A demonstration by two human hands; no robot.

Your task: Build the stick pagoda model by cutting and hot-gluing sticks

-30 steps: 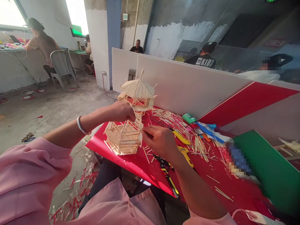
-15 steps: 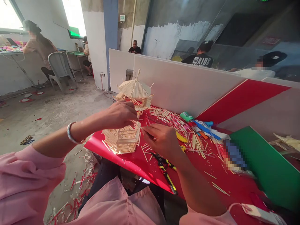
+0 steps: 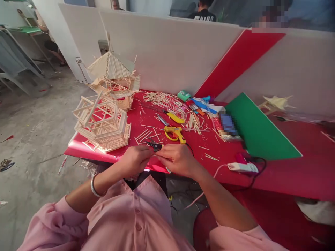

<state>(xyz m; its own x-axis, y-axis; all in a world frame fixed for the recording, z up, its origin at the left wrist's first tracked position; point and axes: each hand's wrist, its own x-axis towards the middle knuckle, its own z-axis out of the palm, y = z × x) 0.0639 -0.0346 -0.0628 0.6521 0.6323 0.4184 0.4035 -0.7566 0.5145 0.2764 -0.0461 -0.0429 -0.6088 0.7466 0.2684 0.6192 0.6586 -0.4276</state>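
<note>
Frankly, we could not make out much between our fingers: our left hand (image 3: pixel 136 159) and right hand (image 3: pixel 180 158) met almost tip to tip at the table's (image 3: pixel 222 148) near edge, both with fingers curled into a close pinch, and whether either had hold of anything was too small to tell. Just beyond them lay the cutters (image 3: pixel 156 146), their handles hidden by our right hand. The stick frame (image 3: pixel 101 127) stood at the table's left corner, apart from our hands, its far side lost behind its own bars. It covered part of the pagoda (image 3: pixel 112 66) behind, and we could not tell whether the two touched. Past the cutters lay the glue gun (image 3: pixel 174 133) and a yellow knife (image 3: pixel 174 118), with heaped sticks (image 3: pixel 163 100) farther back, too tangled to count. A blurred packet (image 3: pixel 227 123) leaned by the green board (image 3: pixel 261 132), its print unreadable. Behind the white partition (image 3: pixel 162 52), a person in a black shirt (image 3: pixel 201 16) was cut off by the top edge.
</note>
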